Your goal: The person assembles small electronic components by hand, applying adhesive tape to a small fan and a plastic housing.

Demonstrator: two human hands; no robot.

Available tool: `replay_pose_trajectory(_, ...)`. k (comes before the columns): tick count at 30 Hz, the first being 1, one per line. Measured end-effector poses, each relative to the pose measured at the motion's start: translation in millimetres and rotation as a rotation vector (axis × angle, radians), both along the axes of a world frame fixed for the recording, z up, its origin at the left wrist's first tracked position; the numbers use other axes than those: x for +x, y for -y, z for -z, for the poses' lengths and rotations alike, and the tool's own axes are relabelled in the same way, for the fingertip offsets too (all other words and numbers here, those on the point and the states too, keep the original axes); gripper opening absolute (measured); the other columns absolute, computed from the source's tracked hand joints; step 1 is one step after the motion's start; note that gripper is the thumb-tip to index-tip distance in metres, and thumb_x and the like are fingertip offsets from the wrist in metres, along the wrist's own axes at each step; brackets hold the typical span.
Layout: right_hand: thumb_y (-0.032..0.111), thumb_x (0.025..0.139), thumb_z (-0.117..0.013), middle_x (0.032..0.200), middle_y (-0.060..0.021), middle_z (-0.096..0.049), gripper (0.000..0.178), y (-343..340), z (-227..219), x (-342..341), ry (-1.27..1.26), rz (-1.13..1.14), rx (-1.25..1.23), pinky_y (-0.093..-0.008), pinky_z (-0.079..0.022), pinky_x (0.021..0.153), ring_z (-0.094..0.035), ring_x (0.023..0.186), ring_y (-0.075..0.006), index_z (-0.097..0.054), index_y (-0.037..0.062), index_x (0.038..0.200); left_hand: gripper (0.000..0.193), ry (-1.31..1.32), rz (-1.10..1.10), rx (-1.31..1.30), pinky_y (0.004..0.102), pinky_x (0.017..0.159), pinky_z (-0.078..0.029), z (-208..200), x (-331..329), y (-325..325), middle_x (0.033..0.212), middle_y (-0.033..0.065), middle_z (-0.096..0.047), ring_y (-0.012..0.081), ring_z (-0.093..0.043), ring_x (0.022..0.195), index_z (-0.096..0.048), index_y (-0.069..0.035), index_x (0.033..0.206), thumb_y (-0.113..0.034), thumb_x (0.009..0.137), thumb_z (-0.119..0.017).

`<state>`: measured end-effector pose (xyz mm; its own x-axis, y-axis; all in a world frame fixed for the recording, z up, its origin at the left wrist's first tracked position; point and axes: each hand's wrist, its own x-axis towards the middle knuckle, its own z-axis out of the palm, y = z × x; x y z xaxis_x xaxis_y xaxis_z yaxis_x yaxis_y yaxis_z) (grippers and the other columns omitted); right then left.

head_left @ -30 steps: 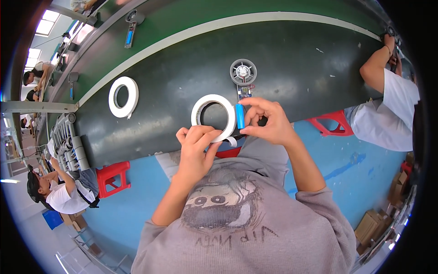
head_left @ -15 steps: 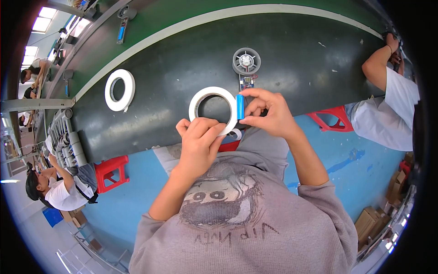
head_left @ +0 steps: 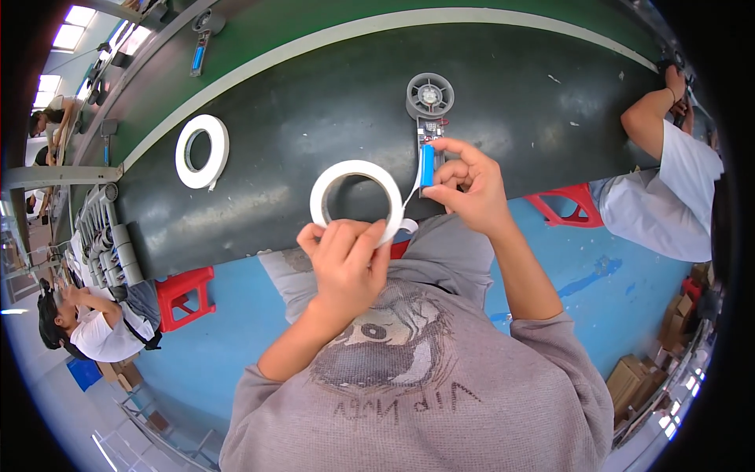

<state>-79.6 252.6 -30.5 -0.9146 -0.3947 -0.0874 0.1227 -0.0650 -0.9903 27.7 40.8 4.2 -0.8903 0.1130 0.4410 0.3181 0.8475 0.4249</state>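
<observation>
My left hand point(head_left: 346, 259) is closed on the near rim of a white tape roll point(head_left: 354, 167), which it holds up over the table's near edge. Between the thumb and fingers of my right hand point(head_left: 476, 189) is a blue cylindrical battery point(head_left: 427, 165), held upright. A narrow strip of white tape point(head_left: 412, 191) stretches from the roll to the battery's side. Just beyond the battery lies a small fan unit with a round grey housing point(head_left: 430, 96) and a circuit board point(head_left: 429, 130); the battery covers part of its lower end.
A second white tape roll point(head_left: 219, 153) lies on the dark table point(head_left: 267, 149) to the left. Grey fan parts point(head_left: 110, 244) are stacked at the left end. People in white shirts sit on both sides, near red stools point(head_left: 186, 299). Another fan unit point(head_left: 206, 39) rests at the far left.
The battery has moved slightly away from me and right, toward the fan unit. The tape roll has shifted left and nearer, and a tape strip now spans the gap between them.
</observation>
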Motion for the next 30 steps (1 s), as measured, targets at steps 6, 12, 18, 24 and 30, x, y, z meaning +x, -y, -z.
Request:
replay_pose_trajectory(6, -0.010, 0.084, -0.067, 0.081, -0.0070, -0.071, 0.057, -10.1, 4.9, -14.0, 0.132, 0.147, -0.203, -0.0180, -0.041, 0.047, -0.054, 0.054, -0.0038, -0.054, -0.0037, 0.138, 0.028, 0.089, 0.105, -0.018, 0.0410, 0.089, -0.031, 10.2, 6.9, 8.2, 0.093, -0.0011, -0.066, 0.0169, -0.062, 0.085, -0.072, -0.009, 0.101, -0.010, 0.074, -0.079)
replay_pose_trajectory(12, -0.007, 0.083, -0.068, 0.082, -0.0069, -0.071, 0.057, -19.4, 6.8, -20.5, 0.108, 0.002, -0.227, -0.0180, -0.040, 0.049, -0.053, 0.053, -0.0036, -0.055, -0.0035, 0.139, 0.040, 0.143, -0.066, 0.014, 0.0449, 0.096, -0.033, 0.7, -37.6, 29.8, 0.113, 0.0107, -0.064, 0.0268, -0.062, 0.102, -0.066, -0.006, 0.119, -0.013, 0.080, -0.074)
replay_pose_trajectory(18, -0.005, 0.076, -0.079, 0.077, -0.0031, -0.068, 0.059, -16.7, -22.2, -17.1, -0.097, -0.142, 0.053, -0.0219, -0.041, 0.054, -0.053, 0.055, -0.0060, -0.062, 0.0005, 0.133, 0.049, 0.139, 0.044, 0.296, 0.0406, 0.086, -0.051, -9.6, -141.6, 3.8, 0.126, 0.0180, -0.062, 0.0322, -0.065, 0.093, -0.061, 0.000, 0.130, -0.021, 0.088, -0.073)
replay_pose_trajectory(24, 0.005, 0.068, -0.084, 0.069, 0.0010, -0.063, 0.055, -28.6, -60.7, -21.5, -0.527, -0.325, 0.623, -0.0304, -0.046, 0.068, -0.055, 0.060, -0.0139, -0.069, 0.0095, 0.121, 0.046, 0.385, 0.279, 0.159, 0.0427, 0.085, -0.056, -0.3, -184.1, -19.3, 0.117, 0.0159, -0.070, 0.0350, -0.070, 0.095, -0.070, -0.003, 0.122, -0.027, 0.084, -0.079)
replay_pose_trajectory(30, 0.009, 0.067, -0.084, 0.069, 0.0016, -0.062, 0.052, -37.9, -58.5, -24.1, -0.644, -0.319, 0.728, -0.0349, -0.047, 0.069, -0.058, 0.063, -0.0187, -0.071, 0.0118, 0.117, 0.040, 0.285, 0.263, 0.255, 0.0407, 0.084, -0.055, 3.5, -176.2, -25.5, 0.108, 0.0147, -0.073, 0.0348, -0.070, 0.095, -0.072, -0.004, 0.120, -0.021, 0.084, -0.079)
